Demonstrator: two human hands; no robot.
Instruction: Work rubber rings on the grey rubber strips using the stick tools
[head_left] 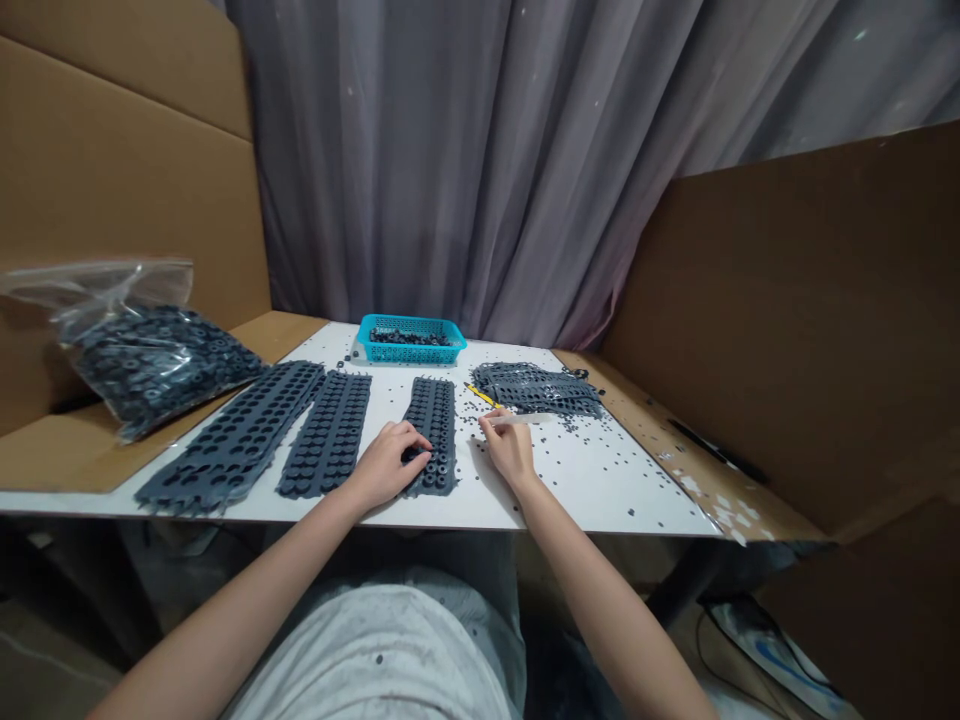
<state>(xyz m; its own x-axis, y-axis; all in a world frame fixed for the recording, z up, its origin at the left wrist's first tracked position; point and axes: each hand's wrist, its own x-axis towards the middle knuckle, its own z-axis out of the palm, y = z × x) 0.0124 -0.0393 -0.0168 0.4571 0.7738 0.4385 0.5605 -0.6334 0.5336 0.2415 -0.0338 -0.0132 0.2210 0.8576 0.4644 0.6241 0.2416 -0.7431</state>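
A dark rubber sheet with rows of round parts (442, 425) lies at the middle of the white table. My left hand (390, 462) rests on its left edge, thumb and fingers apart, with nothing seen held. Right of that sheet, my right hand (508, 445) is closed on a pale, thin tool (525, 419), whose pale end points right. Just beyond this hand a yellow stick-like tool (484, 396) lies on the table. Two more dark sheets, one near (326, 435) and one farther left (240, 440), lie left of my left hand.
A blue basket (411, 353) with small dark parts stands at the back. Punched sheets (536, 388) are piled at the back right, with small dark bits scattered around. A clear bag of dark rings (154, 360) sits at the left. Cardboard walls (787, 320) flank the table.
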